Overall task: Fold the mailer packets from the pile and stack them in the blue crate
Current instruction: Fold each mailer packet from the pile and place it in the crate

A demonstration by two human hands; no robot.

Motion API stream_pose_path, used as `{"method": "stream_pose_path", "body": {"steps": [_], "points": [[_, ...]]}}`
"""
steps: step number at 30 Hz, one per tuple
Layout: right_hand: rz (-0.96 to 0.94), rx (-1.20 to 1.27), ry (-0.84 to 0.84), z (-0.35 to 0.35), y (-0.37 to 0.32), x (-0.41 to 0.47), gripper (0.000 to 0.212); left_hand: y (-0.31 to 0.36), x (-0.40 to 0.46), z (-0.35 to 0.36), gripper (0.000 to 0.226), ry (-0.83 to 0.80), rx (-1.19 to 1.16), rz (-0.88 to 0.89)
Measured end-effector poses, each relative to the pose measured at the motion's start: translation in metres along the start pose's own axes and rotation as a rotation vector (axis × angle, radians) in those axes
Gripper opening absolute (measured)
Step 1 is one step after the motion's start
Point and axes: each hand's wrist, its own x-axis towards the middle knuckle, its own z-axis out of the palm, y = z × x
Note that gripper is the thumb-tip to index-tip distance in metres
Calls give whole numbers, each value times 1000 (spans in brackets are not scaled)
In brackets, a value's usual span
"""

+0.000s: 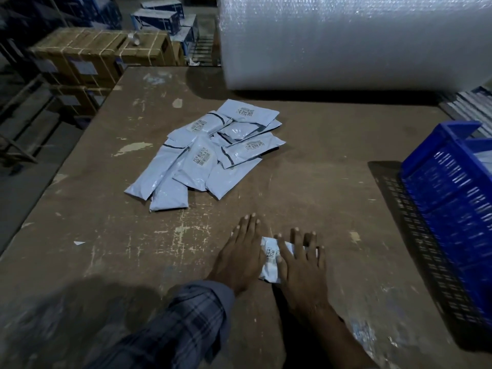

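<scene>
Both flat hands, left (241, 258) and right (299, 265), press a folded mailer packet (271, 259), long axis 12-to-6 o'clock, largely hidden, on the counter (106, 235).

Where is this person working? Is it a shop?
Probably a warehouse packing room, not a shop: strapped cardboard cartons are stacked by the worn table, a giant bubble wrap roll sits on it, and labelled mailer packets wait in a pile.
</scene>
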Motion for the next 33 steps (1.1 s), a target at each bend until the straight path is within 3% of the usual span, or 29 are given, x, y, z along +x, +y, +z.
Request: {"method": "stream_pose_path", "body": {"steps": [5,14,19,23,26,30,33], "points": [[4,-9,-45,2,4,38,62,4,-10,3,72,-24,41,69],[-85,182,-27,-19,26,1,53,4,-10,7,68,-39,-22,-33],[67,184,-56,-52,37,-20,75,25,-8,1,72,-14,-139,-74],[102,182,-15,-80,65,-28,56,57,5,-7,88,-10,-404,-124],[111,145,19,-118,93,-28,45,94,19,-31,70,-21,-701,-169],[165,74,11,-167,134,-33,45,141,49,-63,32,-39,-769,-89],[179,69,94,-208,163,-43,39,179,68,-81,24,61,-804,-3]]}}
